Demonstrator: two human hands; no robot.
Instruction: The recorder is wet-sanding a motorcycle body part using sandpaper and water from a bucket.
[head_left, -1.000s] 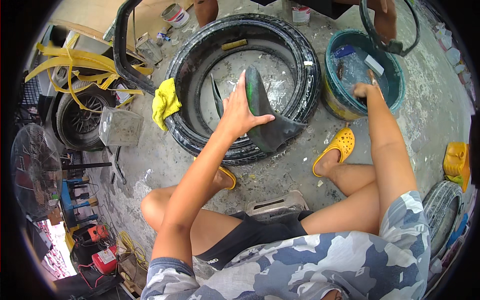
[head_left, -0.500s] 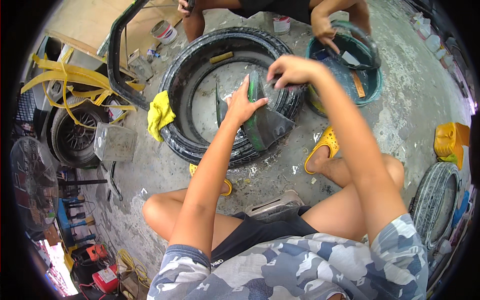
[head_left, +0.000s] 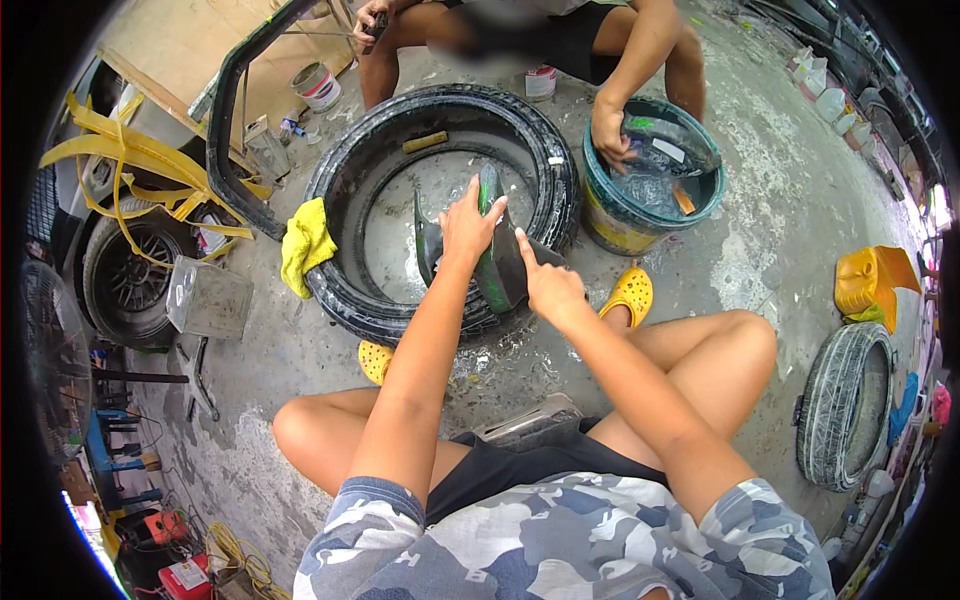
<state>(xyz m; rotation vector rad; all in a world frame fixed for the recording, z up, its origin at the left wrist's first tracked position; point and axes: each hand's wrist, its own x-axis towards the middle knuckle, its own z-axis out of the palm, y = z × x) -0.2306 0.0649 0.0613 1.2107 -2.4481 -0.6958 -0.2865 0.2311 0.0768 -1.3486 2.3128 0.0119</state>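
Note:
A curved black plastic panel (head_left: 502, 270) with green marks rests across the near side of a wet black tyre (head_left: 340, 190) lying flat on the floor. My left hand (head_left: 468, 228) lies over the panel's upper part and holds it, fingers toward the top and thumb out to the side. My right hand (head_left: 552, 285) is at the panel's right side. Its index finger points out against the surface while the other fingers are curled. Whatever lies under those curled fingers is hidden; only a bit of dark shows there.
A teal bucket (head_left: 655, 225) of water stands beyond the tyre's right; another person's hand (head_left: 610, 135) reaches into it, near a dark piece. A yellow cloth (head_left: 306, 245) hangs on the tyre's left rim. A smaller tyre (head_left: 846, 405) and yellow jug (head_left: 868, 283) stand at right.
My right hand has come down from above the tyre's far right side to the panel. My left hand stays on the panel. The other person's dark piece has been lowered into the bucket.

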